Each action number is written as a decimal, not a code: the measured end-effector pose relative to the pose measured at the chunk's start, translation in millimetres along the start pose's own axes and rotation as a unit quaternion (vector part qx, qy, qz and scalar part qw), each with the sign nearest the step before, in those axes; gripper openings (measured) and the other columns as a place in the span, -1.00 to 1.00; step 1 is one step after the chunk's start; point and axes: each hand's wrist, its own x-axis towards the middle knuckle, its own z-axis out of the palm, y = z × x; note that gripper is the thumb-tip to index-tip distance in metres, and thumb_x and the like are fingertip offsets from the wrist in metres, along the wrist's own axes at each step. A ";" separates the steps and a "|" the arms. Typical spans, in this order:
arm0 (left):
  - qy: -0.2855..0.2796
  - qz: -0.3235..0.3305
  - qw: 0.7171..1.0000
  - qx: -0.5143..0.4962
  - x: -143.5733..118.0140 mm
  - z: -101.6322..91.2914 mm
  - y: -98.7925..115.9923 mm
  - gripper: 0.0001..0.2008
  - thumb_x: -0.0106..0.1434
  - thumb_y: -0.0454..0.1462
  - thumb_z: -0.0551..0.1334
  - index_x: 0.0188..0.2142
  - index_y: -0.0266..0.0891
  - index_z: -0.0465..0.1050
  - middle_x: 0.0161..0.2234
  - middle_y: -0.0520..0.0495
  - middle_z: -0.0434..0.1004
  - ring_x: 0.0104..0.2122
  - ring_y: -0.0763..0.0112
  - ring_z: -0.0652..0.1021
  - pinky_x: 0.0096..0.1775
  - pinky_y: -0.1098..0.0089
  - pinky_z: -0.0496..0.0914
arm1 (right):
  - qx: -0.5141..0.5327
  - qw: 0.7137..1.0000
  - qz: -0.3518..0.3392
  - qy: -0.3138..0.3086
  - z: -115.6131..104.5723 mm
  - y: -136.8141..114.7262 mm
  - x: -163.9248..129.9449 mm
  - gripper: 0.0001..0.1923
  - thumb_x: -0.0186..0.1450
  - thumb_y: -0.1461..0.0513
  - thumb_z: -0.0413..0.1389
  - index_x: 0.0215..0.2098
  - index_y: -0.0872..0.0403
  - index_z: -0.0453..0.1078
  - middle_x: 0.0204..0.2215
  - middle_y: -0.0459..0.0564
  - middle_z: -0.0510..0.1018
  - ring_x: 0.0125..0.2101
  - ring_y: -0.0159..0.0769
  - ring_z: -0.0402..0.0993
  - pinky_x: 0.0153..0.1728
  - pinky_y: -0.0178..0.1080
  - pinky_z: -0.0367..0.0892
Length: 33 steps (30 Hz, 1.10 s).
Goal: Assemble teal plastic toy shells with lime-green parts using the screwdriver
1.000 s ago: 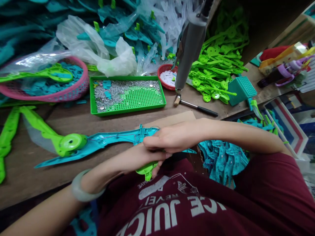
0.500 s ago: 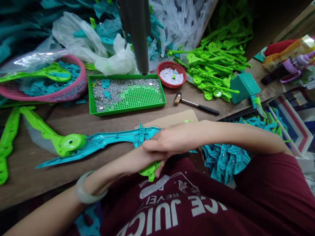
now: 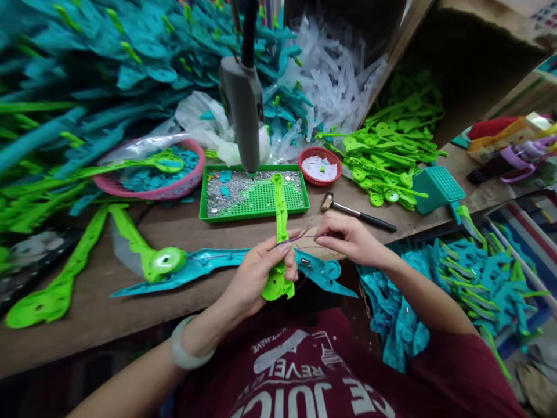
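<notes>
My left hand (image 3: 256, 270) is closed around a long bright green plastic part (image 3: 281, 212), held upright over the blue piece. Thin dark wires (image 3: 304, 237) run across that part, and my right hand (image 3: 350, 239) pinches their end, fingers closed. Beneath both hands a long blue plastic shell (image 3: 221, 259) lies across the bench edge, its right end (image 3: 331, 273) reaching past my left hand. On the shell's left portion rests a round green piece (image 3: 165, 261) with a bent arm. Another green part (image 3: 54, 290) lies further left.
Behind my hands stands a green tray (image 3: 204, 217) of small screws, with a red basket (image 3: 322, 181) of white pieces beside it. A hammer (image 3: 363, 217) lies to the right. A pink basket (image 3: 150, 193) stands left. A grey tool (image 3: 246, 110) hangs above the tray.
My hands were crossed over the blue shell; they have come apart. The green part has been raised upright in my left hand, and my right hand now draws the wires rightward. The view has shifted.
</notes>
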 end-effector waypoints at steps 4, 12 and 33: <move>-0.045 0.009 0.998 -0.036 -5.7 6.9 4.6 -0.56 0.18 -0.18 0.44 0.02 -0.27 0.48 -0.55 0.18 0.36 -0.66 0.63 0.36 -0.54 0.53 0.34 | 0.188 0.973 0.123 0.056 14.1 1.3 0.1 -0.68 0.25 0.03 0.26 -0.43 0.12 0.44 -0.59 -0.22 0.31 -0.56 -0.50 0.13 -0.50 -0.35 0.05; -0.077 0.038 0.994 -0.063 -10.1 16.8 15.0 -0.63 0.20 -0.15 0.44 -0.06 -0.25 0.51 -0.58 0.21 0.30 -0.71 0.69 0.29 -0.59 0.56 0.28 | 0.369 0.911 0.182 0.018 25.4 -10.2 3.4 -0.55 0.13 -0.06 0.34 -0.46 0.09 0.31 -0.68 -0.32 0.17 -0.67 -0.58 -0.06 -0.64 -0.41 -0.16; -0.168 -0.024 0.947 0.272 -10.8 11.2 0.0 -0.60 0.35 0.03 0.18 -0.45 -0.21 0.33 -0.62 0.05 0.45 -0.60 0.49 0.45 -0.47 0.47 0.33 | -0.394 0.876 -0.276 0.001 -12.5 -45.9 -34.0 -0.71 0.52 0.23 -0.08 -0.22 0.14 0.45 -0.46 -0.06 0.42 -0.45 -0.39 0.29 -0.45 -0.30 0.15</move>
